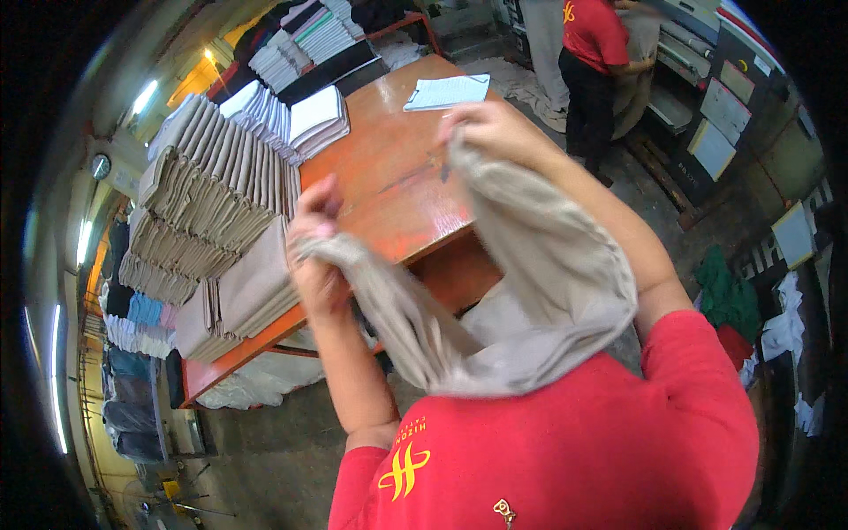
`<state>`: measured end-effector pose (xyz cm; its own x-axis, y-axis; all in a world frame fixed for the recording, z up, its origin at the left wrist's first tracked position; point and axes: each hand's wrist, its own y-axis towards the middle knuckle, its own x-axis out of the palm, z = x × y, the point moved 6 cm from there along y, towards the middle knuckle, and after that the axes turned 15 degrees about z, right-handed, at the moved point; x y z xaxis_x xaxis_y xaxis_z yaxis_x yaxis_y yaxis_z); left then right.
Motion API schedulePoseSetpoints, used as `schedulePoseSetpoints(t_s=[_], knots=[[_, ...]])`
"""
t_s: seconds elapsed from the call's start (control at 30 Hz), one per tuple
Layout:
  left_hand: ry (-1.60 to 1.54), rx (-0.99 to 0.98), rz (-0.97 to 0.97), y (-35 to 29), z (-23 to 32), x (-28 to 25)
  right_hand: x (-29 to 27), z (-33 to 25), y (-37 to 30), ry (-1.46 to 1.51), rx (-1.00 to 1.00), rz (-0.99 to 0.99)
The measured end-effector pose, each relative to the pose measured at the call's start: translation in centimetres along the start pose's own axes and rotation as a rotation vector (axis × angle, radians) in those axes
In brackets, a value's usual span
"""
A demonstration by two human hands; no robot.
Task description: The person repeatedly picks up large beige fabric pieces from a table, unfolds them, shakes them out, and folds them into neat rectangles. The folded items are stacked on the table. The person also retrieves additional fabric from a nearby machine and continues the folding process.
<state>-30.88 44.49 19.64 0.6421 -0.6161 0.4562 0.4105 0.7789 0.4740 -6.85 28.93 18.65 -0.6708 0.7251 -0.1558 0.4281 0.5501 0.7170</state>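
Note:
A greyish-beige cloth point(565, 283) hangs in a loose U between my two raised hands, its sagging middle in front of my red shirt. My left hand point(316, 243) is closed on one end, beside the tall stacks of folded cloth. Farther out over the table, my right hand point(481, 131) is closed on the other end, just below the clipboard. The cloth and fingers are slightly blurred.
The orange-topped table point(380, 150) carries folded beige cloths point(212, 168) and folded white cloths point(318, 119) along its left side. A clipboard with paper point(448, 92) lies at its far edge. A co-worker in a red shirt point(596, 40) stands at a machine, far right.

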Motion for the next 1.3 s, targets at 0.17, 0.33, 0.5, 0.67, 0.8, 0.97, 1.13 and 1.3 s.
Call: schedulePoseSetpoints(t_s=[0.17, 0.33, 0.5, 0.67, 0.8, 0.97, 1.13, 1.3], knots=[[-0.183, -0.165, -0.374, -0.8, -4.6, 3.6, 8.9, -7.7, 2.5, 0.24, 0.183, -0.242], [0.287, -0.003, -0.244, -2.2, -3.2, 2.7, 6.2, -13.7, 0.8, -0.283, -0.572, 0.061], [0.586, 0.438, -0.101, -4.6, -1.3, 4.6, 5.8, -11.3, -4.5, -0.174, -0.021, 0.019], [0.73, 0.498, -0.044, -5.6, -1.0, 6.0, 5.4, -7.4, -6.1, -0.113, 0.197, 0.041], [0.555, 0.428, 0.01, -4.2, -0.4, 5.7, 5.7, -3.5, -8.6, -0.22, 0.144, -0.064], [0.329, 0.279, 0.239, 0.0, 1.5, 1.1, 4.9, 0.8, -12.3, -0.439, 0.043, -0.459], [0.232, 0.204, 0.335, 3.2, 2.4, -2.6, 1.5, -1.2, -10.4, -0.47, -0.27, -0.545], [0.144, 0.203, 0.369, 4.2, 2.8, -4.6, -2.1, -6.1, -5.0, -0.5, -0.552, -0.479]])
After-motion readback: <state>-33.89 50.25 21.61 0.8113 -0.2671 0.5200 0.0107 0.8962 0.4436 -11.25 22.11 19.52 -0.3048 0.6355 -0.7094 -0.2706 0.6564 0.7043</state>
